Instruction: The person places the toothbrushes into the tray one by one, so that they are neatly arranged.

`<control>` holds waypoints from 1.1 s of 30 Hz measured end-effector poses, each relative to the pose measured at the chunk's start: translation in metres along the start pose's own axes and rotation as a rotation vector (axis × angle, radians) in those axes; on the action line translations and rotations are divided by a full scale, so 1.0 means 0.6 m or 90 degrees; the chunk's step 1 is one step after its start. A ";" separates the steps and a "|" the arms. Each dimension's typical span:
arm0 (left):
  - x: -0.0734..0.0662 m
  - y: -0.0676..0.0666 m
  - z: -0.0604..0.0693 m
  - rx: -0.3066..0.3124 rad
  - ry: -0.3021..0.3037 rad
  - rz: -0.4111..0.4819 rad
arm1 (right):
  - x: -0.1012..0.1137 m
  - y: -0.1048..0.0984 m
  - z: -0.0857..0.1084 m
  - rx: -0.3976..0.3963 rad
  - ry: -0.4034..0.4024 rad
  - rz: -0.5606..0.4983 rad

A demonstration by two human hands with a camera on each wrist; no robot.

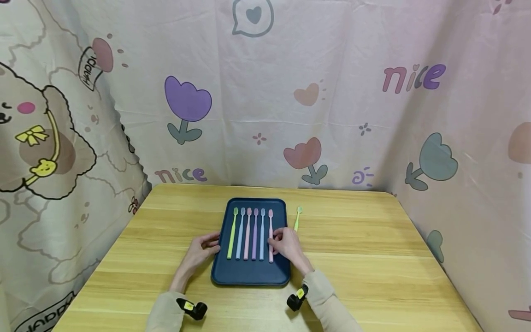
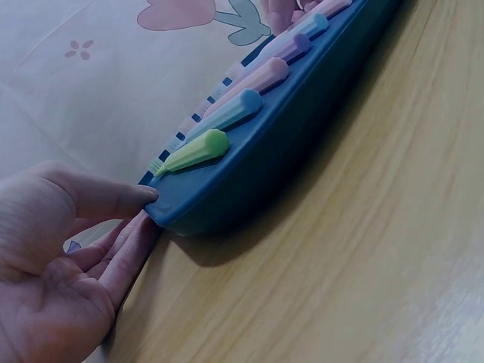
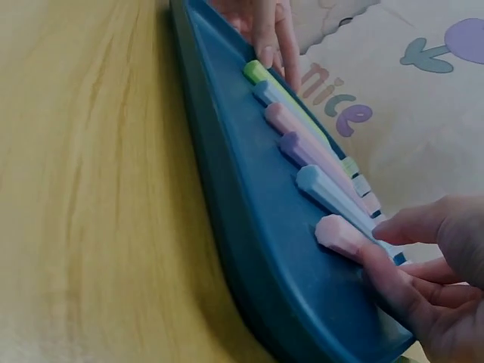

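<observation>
A dark blue tray [image 1: 249, 275] lies on the table with a row of toothbrushes, heads toward the back. From the left come a green toothbrush [image 1: 232, 236], a blue one [image 1: 240, 236], a pink one [image 1: 247, 236], a purple one [image 1: 255, 236] and a second blue one [image 1: 262, 236]. Set a little apart at the right is another pink toothbrush [image 1: 271, 225]; my right hand [image 1: 289, 245] pinches its handle between thumb and fingers. My left hand [image 1: 201, 252] holds the tray's left edge, thumb on the rim [image 2: 155, 195] and fingers against its outer side.
A yellow-green toothbrush [image 1: 298, 219] lies on the wooden table [image 1: 352, 240] just right of the tray, partly hidden behind my right hand. A printed curtain [image 1: 257, 92] hangs behind the table and along both sides.
</observation>
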State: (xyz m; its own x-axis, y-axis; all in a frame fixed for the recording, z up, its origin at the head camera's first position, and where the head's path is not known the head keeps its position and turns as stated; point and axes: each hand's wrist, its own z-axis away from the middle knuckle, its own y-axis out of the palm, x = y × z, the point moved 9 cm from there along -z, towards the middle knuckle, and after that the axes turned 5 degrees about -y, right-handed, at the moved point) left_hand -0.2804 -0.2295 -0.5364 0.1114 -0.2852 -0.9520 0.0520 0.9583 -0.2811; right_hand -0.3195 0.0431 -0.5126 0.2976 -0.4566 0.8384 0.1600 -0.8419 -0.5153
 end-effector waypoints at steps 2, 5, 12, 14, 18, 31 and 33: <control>-0.001 -0.001 0.000 -0.002 -0.002 0.001 | 0.001 0.000 0.001 0.006 0.002 0.007; -0.002 -0.001 0.000 -0.002 -0.002 0.004 | 0.002 0.000 0.001 0.013 0.000 0.018; -0.001 0.000 -0.001 0.001 -0.002 0.008 | -0.001 0.002 0.000 0.017 0.009 0.014; 0.000 0.000 -0.001 0.001 -0.002 0.008 | -0.003 0.003 -0.001 0.016 0.016 0.010; 0.000 0.000 -0.001 0.001 -0.001 0.006 | -0.003 0.004 -0.001 0.015 0.013 0.003; 0.000 0.001 0.001 0.008 -0.006 0.014 | -0.003 0.006 -0.001 0.010 0.014 -0.005; 0.000 0.001 0.001 0.007 -0.006 0.014 | -0.003 0.006 -0.002 0.011 0.013 -0.008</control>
State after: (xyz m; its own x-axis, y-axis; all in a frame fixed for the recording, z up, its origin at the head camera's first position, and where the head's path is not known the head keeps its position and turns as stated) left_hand -0.2796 -0.2291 -0.5367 0.1221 -0.2646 -0.9566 0.0604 0.9640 -0.2589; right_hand -0.3205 0.0404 -0.5158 0.2767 -0.4519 0.8481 0.1792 -0.8428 -0.5075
